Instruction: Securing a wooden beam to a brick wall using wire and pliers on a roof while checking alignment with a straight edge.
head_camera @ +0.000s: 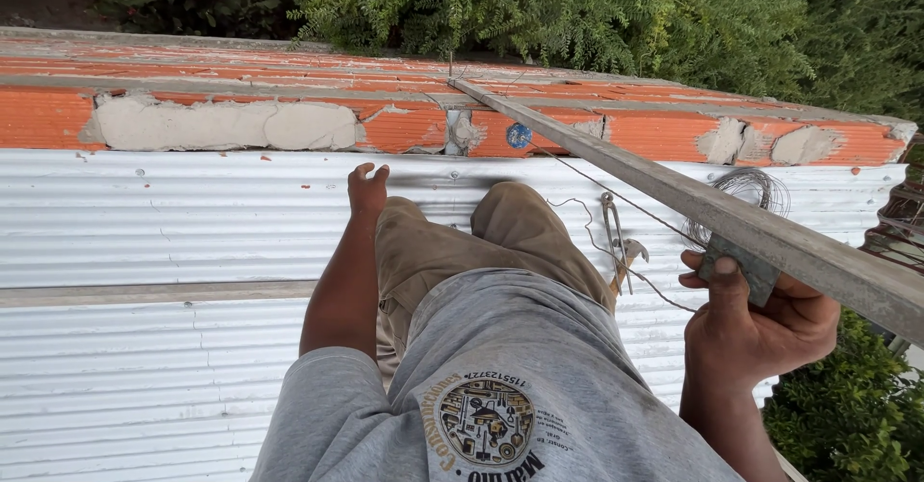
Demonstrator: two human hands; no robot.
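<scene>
Metal bar (pixel 674 186) slants from the brick wall (pixel 221 121) down to my right hand (pixel 756 323), whose fingers wrap it, while my left hand (pixel 367 190) presses open-fingered on the corrugated roof (pixel 154 222) beside pliers (pixel 616 246).

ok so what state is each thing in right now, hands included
left hand: open, resting on the corrugated roof sheet
right hand: closed around the metal bar
metal bar: tilted, far end on the brick wall
pincers: lying on the sheet
wire coil: lying on the sheet, partly hidden
</scene>
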